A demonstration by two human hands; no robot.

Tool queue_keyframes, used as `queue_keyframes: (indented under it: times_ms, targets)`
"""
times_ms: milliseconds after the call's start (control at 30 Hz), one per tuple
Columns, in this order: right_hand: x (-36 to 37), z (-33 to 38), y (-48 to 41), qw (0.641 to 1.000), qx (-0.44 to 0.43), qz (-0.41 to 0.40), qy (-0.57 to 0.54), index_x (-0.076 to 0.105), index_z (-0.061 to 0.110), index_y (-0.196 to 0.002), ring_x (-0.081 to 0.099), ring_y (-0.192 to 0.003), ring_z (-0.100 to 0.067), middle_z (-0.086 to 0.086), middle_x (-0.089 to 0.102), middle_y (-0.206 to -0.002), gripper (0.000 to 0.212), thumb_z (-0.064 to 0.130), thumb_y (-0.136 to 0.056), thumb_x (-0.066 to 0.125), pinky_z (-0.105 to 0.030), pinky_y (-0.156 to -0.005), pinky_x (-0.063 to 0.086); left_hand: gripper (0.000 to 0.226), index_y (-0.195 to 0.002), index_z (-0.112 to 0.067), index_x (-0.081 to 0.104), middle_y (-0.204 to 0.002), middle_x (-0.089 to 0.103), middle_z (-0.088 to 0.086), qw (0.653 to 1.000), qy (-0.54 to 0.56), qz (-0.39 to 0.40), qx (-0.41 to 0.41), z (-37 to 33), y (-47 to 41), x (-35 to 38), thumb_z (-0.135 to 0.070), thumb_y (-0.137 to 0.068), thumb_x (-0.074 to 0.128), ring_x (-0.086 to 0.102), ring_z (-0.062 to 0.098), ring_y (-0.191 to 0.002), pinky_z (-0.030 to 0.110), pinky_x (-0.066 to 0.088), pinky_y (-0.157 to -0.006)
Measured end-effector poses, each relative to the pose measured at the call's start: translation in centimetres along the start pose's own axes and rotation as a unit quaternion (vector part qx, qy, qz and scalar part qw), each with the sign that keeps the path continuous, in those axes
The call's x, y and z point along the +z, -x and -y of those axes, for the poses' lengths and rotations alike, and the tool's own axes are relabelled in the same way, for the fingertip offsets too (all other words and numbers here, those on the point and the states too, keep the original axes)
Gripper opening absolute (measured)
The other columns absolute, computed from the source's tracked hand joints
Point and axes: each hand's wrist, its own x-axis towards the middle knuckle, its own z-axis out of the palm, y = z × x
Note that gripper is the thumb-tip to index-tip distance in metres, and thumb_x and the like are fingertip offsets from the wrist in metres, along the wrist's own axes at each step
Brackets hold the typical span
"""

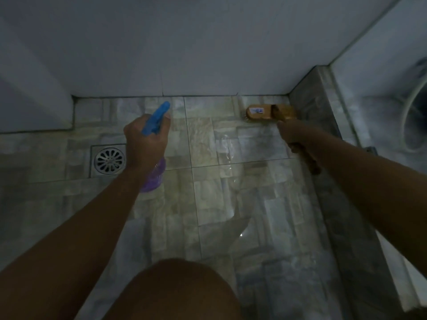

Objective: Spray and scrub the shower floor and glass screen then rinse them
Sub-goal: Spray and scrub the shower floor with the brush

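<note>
Blue spray bottle (156,120), wooden brush (260,112)

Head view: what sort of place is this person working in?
Most likely a shower stall in a bathroom: a wet tiled floor, a round metal floor drain set into it, and a raised curb carrying a glass screen on the right.

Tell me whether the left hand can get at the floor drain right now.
Probably yes. The floor drain lies uncovered in the shower floor, close beside the left hand, with nothing between them. But that hand grips the spray bottle, so its fingers are not free.
</note>
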Motion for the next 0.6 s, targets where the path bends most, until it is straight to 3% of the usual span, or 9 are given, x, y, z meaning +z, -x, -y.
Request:
queue_keyframes:
  times_ms: [33, 67, 133, 200, 367, 467, 533, 600]
  targets:
    - [-0.3, 0.9, -0.8, 1.000, 0.007, -0.013, -0.009, 0.029, -0.001, -0.150, 0.061, -0.104, -0.036, -0.021, 0.041, -0.149, 0.050, 0.021, -0.106, 0.039, -0.037, -0.081, 0.049, 0.049, -0.065, 0.002, 0.054, -0.055, 0.049, 0.017, 1.000, -0.001, 0.002, 0.006, -0.1, 0.1, 0.2, -0.034, -0.097, 0.065, 0.045, 0.033, -0.046, 0.036, 0.037, -0.044]
    - [-0.2, 1.8, -1.6, 1.000, 0.009, -0.025, -0.015, 0.026, 0.001, -0.152, 0.064, -0.094, -0.036, -0.025, 0.046, -0.142, 0.052, 0.017, -0.105, 0.041, -0.036, -0.071, 0.050, 0.049, -0.063, 0.002, 0.053, -0.054, 0.047, 0.016, 1.000, -0.005, 0.007, 0.013, -0.2, 0.4, 0.5, -0.033, -0.097, 0.065, 0.044, 0.032, -0.045, 0.034, 0.035, -0.044]
    - [0.5, 3.7, -2.5, 0.999, 0.009, -0.037, -0.024, 0.037, 0.003, -0.146, 0.057, -0.057, -0.028, -0.022, 0.059, -0.095, 0.046, 0.010, -0.101, 0.043, -0.031, -0.045, 0.047, 0.048, -0.062, -0.002, 0.052, -0.053, 0.044, 0.009, 0.999, -0.016, 0.027, 0.020, -0.7, 0.9, 1.0, -0.033, -0.095, 0.066, 0.040, 0.021, -0.045, 0.025, 0.032, -0.045]
    - [1.2, 4.6, -2.5, 1.000, 0.005, -0.015, -0.006, 0.047, -0.004, -0.131, 0.053, -0.052, -0.024, -0.013, 0.054, -0.074, 0.035, 0.014, -0.101, 0.041, -0.029, -0.041, 0.045, 0.046, -0.062, -0.007, 0.051, -0.054, 0.042, 0.001, 0.998, -0.032, 0.049, 0.029, -1.0, 1.2, 1.3, -0.034, -0.094, 0.067, 0.035, 0.011, -0.045, 0.014, 0.027, -0.048]
    - [3.2, 0.2, 2.5, 0.998, -0.036, 0.046, 0.009, 0.054, 0.007, -0.106, 0.052, -0.061, -0.024, -0.014, 0.056, -0.089, 0.037, 0.038, -0.107, 0.032, -0.031, -0.048, 0.045, 0.049, -0.059, -0.007, 0.049, -0.052, 0.039, -0.002, 0.996, -0.049, 0.064, 0.031, -0.9, 0.4, 1.8, -0.035, -0.094, 0.067, 0.034, 0.006, -0.044, 0.016, 0.026, -0.047]
    - [2.6, -5.3, 5.4, 0.995, -0.036, 0.054, 0.070, 0.057, 0.001, -0.114, 0.062, -0.071, -0.031, -0.017, 0.062, -0.092, 0.047, 0.039, -0.108, 0.030, -0.035, -0.057, 0.051, 0.048, -0.061, -0.005, 0.052, -0.052, 0.042, 0.004, 0.996, -0.039, 0.071, 0.025, -1.0, 0.3, 1.6, -0.035, -0.095, 0.067, 0.036, 0.013, -0.044, 0.022, 0.029, -0.045]
    - [1.2, -6.9, 5.2, 0.998, 0.010, 0.043, 0.047, 0.055, -0.002, -0.124, 0.061, -0.081, -0.033, -0.015, 0.062, -0.091, 0.048, 0.036, -0.108, 0.030, -0.038, -0.069, 0.051, 0.049, -0.062, -0.002, 0.054, -0.053, 0.046, 0.013, 0.998, -0.014, 0.068, 0.007, -1.0, 0.2, 1.3, -0.035, -0.095, 0.067, 0.039, 0.018, -0.046, 0.029, 0.032, -0.045]
    - [0.5, -6.0, 4.3, 0.999, 0.033, 0.028, 0.025, 0.053, 0.000, -0.130, 0.055, -0.079, -0.029, -0.007, 0.054, -0.081, 0.047, 0.035, -0.106, 0.033, -0.037, -0.072, 0.048, 0.049, -0.062, 0.000, 0.053, -0.053, 0.046, 0.016, 0.998, -0.002, 0.061, 0.003, -1.0, -0.1, 1.0, -0.033, -0.095, 0.068, 0.039, 0.018, -0.046, 0.033, 0.032, -0.045]
